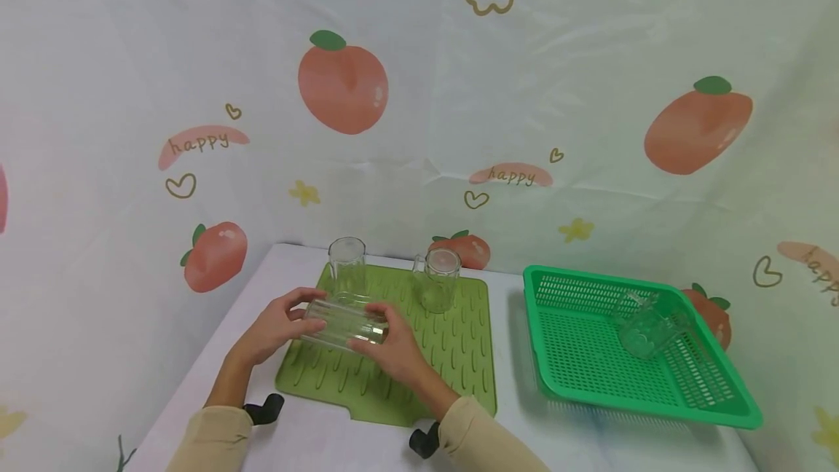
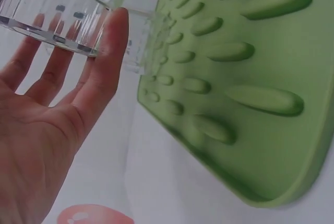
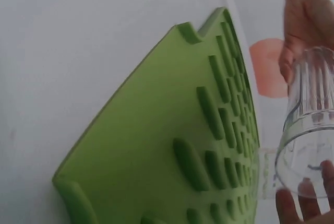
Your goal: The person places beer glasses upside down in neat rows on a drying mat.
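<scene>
Where the two hands met: one held glass (image 1: 344,326), clear and fluted, lay on its side in the air above the left part of the green mat (image 1: 452,355).
Left hand (image 1: 270,330): thumb and separated fingers pinched the base end of the glass.
Right hand (image 1: 398,349): thumb and fingertips gripped the rim end, so both hands bore on it.
Green mat: it lay flat on the white worktop (image 1: 370,444), ribbed, with a notch in its near edge.
Far-left corner of the mat: a clear glass (image 1: 347,262) stood there, just beyond the left hand.
Far edge of the mat, toward the right corner: a glass mug (image 1: 438,282) stood with its handle pointing left.
Right edge of the worktop: a green basket (image 1: 580,337) sat apart from the mat; clear glassware (image 1: 642,333) lay by its right wall, how many pieces one could not tell.
Sleeves (image 1: 216,434): beige, with black fittings (image 1: 265,410) at the wrists.
Backdrop (image 1: 419,93): white cloth, printed with peaches and "happy".
</scene>
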A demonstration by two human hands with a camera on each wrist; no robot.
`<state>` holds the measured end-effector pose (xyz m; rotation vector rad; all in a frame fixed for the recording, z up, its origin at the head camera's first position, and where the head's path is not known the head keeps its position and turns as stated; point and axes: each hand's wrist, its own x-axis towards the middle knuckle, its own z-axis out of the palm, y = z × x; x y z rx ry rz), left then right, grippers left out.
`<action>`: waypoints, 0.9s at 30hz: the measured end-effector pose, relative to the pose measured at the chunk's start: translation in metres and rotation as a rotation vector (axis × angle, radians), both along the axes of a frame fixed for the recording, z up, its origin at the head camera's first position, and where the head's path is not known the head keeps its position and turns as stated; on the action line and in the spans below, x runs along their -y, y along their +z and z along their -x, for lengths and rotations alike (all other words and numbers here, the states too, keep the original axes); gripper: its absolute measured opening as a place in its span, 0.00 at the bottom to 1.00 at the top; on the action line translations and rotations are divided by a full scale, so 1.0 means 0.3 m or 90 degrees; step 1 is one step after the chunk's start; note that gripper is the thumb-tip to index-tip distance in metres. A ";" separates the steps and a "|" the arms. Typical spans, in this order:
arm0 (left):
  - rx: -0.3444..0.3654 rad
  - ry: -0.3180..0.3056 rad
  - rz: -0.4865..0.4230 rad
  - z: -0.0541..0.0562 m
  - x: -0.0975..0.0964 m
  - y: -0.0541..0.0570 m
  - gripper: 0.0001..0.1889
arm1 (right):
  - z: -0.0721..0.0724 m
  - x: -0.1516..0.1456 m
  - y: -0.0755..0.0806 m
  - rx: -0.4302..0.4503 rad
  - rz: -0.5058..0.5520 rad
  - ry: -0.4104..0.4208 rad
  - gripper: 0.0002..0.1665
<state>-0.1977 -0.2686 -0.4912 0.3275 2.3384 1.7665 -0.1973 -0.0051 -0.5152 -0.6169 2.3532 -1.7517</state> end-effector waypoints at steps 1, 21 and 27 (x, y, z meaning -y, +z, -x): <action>-0.009 -0.003 0.005 0.000 -0.001 0.005 0.31 | -0.003 0.003 0.004 -0.030 -0.037 -0.010 0.41; -0.109 0.050 0.236 0.000 -0.071 0.103 0.35 | -0.016 0.083 0.035 -0.285 -0.439 -0.057 0.53; -0.130 0.055 0.183 0.004 -0.060 0.098 0.25 | -0.014 0.080 0.042 -0.246 -0.375 -0.052 0.50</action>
